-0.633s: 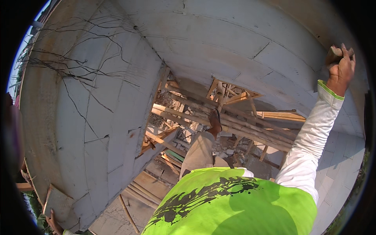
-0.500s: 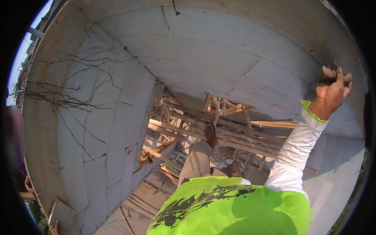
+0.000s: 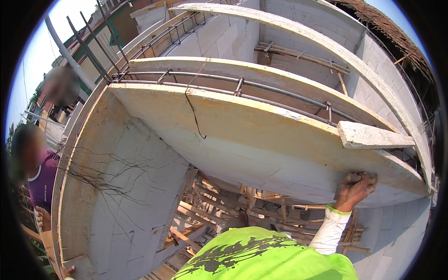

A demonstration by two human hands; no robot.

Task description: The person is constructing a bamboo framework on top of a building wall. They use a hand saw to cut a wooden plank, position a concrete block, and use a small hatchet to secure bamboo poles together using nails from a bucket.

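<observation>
My right hand (image 3: 355,192) is closed around a short piece of wood (image 3: 371,178). It lies against the lower inner face of a long formwork board (image 3: 280,126) that runs along the wall top. At the lower left, only part of my left hand (image 3: 69,271) shows, its fingers at the edge of a small flat board (image 3: 83,267) beside the left formwork board (image 3: 79,186). The rest of that hand is cut off by the picture's rim.
Steel rebar (image 3: 238,87) runs between the boards, with a loose plank (image 3: 373,135) across them. Thin tie wires (image 3: 109,179) stick out at left. A co-worker in a purple shirt (image 3: 44,179) stands beyond the left board. Bamboo poles (image 3: 205,214) lie below me.
My view has tilted up, bringing the rebar, the wall tops and the co-worker into sight. My right hand still grips the wood and sits lower in the picture.
</observation>
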